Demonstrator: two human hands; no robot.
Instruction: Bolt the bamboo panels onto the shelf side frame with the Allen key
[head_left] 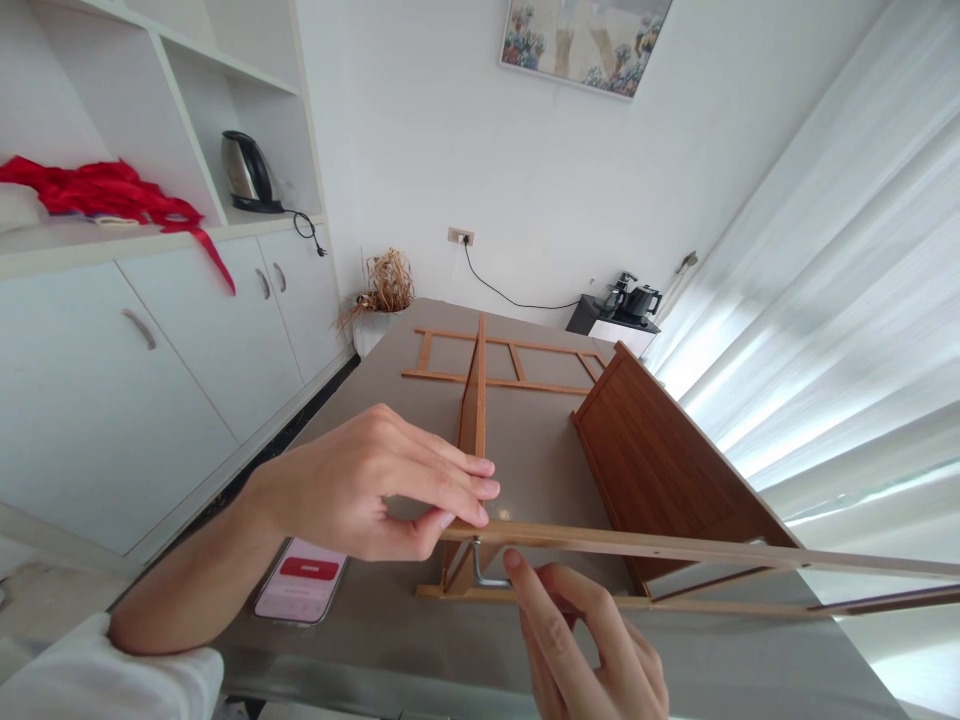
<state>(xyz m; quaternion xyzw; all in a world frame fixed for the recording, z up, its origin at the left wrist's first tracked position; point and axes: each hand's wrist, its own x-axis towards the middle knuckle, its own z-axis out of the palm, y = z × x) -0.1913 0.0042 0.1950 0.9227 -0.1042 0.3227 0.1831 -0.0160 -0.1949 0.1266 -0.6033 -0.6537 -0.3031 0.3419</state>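
My left hand is closed on the corner of a wooden frame, thumb and fingertips pressed to the end of its near rail. An upright wooden panel meets the rail there and runs away from me. Below the fingers an L-shaped hex key stands at the joint, its short end against the rail. My right hand is closed at the key's long arm, the index fingertip on its end; the other fingers are curled and partly hidden. A wider brown panel stands further right, joining the same frame.
A ladder-like wooden frame lies flat at the far side of the grey table. A phone with a lit screen lies by my left forearm. White cabinets stand left, a curtain hangs right.
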